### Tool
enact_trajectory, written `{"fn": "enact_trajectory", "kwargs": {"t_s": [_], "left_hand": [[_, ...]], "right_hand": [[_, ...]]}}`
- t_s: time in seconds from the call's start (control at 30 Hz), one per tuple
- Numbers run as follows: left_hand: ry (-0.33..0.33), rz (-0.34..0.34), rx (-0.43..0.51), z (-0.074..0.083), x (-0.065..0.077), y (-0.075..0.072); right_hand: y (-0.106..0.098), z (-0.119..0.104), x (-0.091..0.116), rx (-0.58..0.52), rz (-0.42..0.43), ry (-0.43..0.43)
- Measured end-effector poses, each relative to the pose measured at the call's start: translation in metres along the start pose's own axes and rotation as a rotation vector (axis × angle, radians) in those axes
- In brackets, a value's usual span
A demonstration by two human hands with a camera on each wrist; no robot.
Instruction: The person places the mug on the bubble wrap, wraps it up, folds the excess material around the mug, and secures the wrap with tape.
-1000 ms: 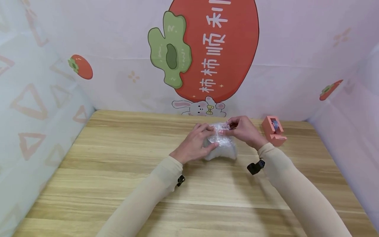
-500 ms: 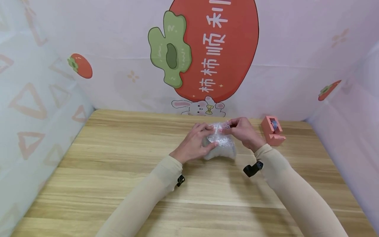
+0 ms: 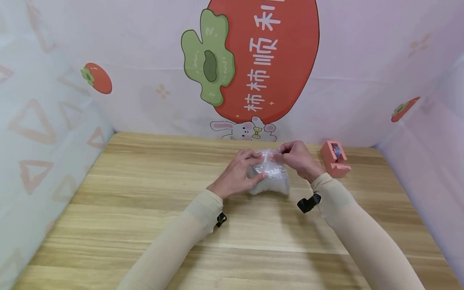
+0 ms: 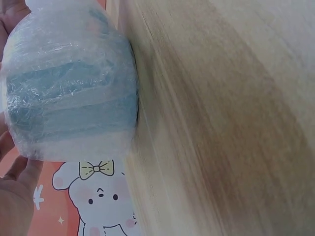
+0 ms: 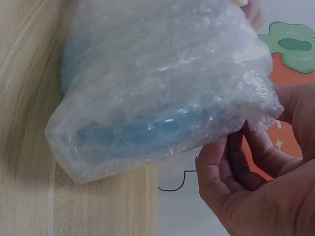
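A package in bubble wrap (image 3: pixel 272 184) stands on the wooden table, below the rabbit print. Something light blue shows through the wrap (image 4: pixel 74 105) in the left wrist view; its kind cannot be made out. My left hand (image 3: pixel 235 174) grips the package from the left, thumb on the near side and fingers over the top. At the upper right, my right hand (image 3: pixel 300 160) pinches the loose edge of the wrap between thumb and fingers. The right wrist view shows this crumpled wrap edge (image 5: pixel 263 105) at the right hand's fingertips. The package's underside is hidden.
A pink tape dispenser (image 3: pixel 333 159) with a bluish roll stands right of my right hand, near the table's back edge. Printed cloth walls (image 3: pixel 145 100) enclose the wooden table (image 3: pixel 145 173) at the back and both sides.
My right wrist has shifted slightly left, and the right thumb has moved a little along the wrap's top. The left hand keeps its hold, and the package stays in place.
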State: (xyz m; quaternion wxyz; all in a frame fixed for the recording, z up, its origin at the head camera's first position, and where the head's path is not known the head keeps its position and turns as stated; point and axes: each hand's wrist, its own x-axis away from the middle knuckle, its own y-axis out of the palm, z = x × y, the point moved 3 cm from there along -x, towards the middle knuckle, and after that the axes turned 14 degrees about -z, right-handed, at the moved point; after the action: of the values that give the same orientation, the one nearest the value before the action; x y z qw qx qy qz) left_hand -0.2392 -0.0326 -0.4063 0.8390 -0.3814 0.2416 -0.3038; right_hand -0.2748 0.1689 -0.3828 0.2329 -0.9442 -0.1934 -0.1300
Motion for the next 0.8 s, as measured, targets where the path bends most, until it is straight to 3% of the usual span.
{"fn": "enact_trajectory", "kwargs": {"t_s": [0.33,0.6,0.8], "left_hand": [[0.011,-0.035,0.010,0.000,0.002,-0.005],[0.034,-0.062,-0.017,0.000,0.001,-0.005],[-0.032,-0.077,-0.020,0.002,0.002,-0.007]], "right_hand": [[-0.001,0.000,-0.004,0.030,-0.026,0.011],[-0.002,0.008,-0.016,-0.148,-0.137,0.045],[0.001,0.010,-0.017,-0.096,-0.172,-0.038]]}}
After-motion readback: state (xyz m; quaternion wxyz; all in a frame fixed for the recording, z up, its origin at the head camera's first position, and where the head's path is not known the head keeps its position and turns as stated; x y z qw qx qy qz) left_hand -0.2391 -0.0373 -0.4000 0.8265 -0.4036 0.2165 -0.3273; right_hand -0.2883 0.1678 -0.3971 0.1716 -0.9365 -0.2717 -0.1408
